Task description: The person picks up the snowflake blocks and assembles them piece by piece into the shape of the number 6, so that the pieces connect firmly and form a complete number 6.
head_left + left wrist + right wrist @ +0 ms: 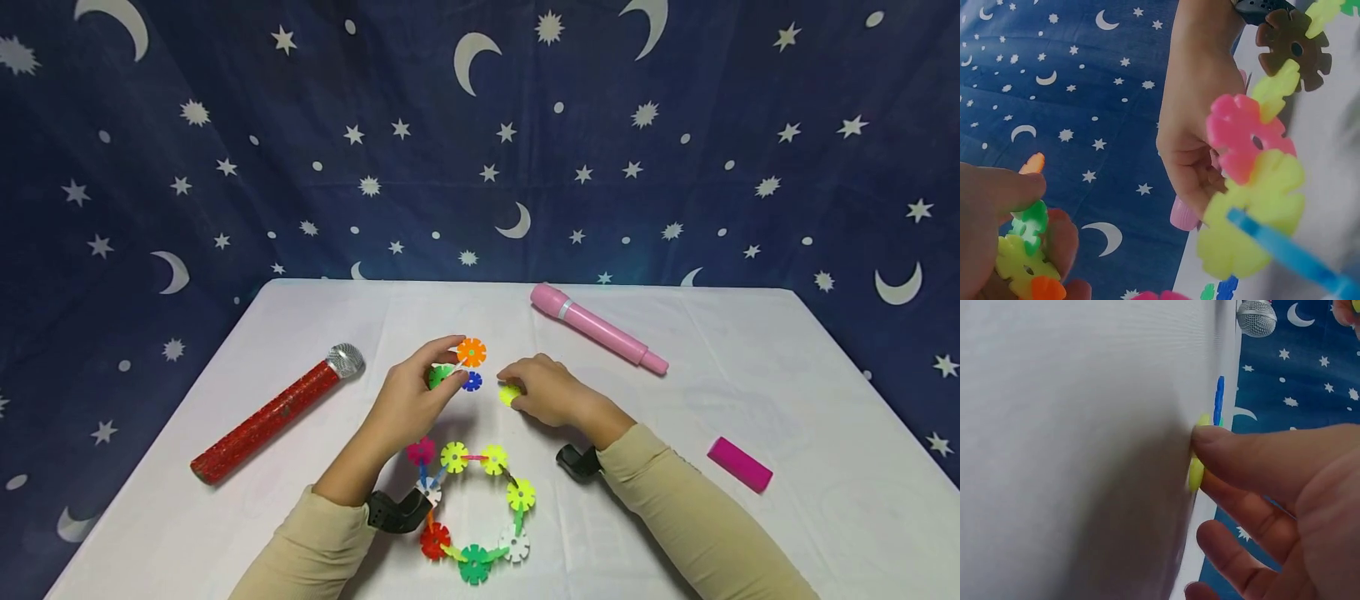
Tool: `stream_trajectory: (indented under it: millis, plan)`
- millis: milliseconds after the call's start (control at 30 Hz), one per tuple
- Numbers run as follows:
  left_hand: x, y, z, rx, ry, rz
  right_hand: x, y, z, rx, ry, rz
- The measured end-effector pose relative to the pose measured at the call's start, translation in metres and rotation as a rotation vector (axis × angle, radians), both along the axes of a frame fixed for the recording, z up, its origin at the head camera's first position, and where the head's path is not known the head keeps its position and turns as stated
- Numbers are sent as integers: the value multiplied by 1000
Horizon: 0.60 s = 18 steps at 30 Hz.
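Observation:
My left hand (416, 392) pinches a small group of joined notched plastic discs. The orange disc (472, 352) is at the fingertips, and a green disc (1030, 225) and a yellow disc (1025, 267) show in the left wrist view. Close below those fingers is a blue disc (471, 381). To the right, my right hand (551, 390) pinches a yellow-green disc (509, 393) between thumb and finger, low over the white table. Nearer me lies a ring of linked discs in several colours, including a red disc (435, 542) and a white disc (514, 543).
A red microphone (277, 417) with a silver head lies at the left. At the back right is a pink stick-shaped toy (600, 329). A magenta block (740, 464) rests on the table's right side. Behind the table (637, 533) hangs a dark blue star-patterned cloth (420, 192).

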State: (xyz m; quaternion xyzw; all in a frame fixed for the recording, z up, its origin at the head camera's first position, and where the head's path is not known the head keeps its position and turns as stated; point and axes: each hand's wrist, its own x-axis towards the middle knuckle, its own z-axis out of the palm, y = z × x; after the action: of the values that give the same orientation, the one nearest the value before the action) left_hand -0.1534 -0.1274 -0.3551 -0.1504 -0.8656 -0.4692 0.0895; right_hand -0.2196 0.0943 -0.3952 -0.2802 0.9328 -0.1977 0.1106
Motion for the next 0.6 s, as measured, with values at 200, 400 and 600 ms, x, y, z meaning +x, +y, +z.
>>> stream_trajectory:
  millis: [200,400,600]
  plan:
    - [-1,1,-1,4,41,-8,-1,6,-1,-92,-54,-23]
    - [-1,2,-2,13,57,2,9,19,8,-435,-82,-116]
    - [1,3,-2,45,74,14,28,24,24,-741,25,-204]
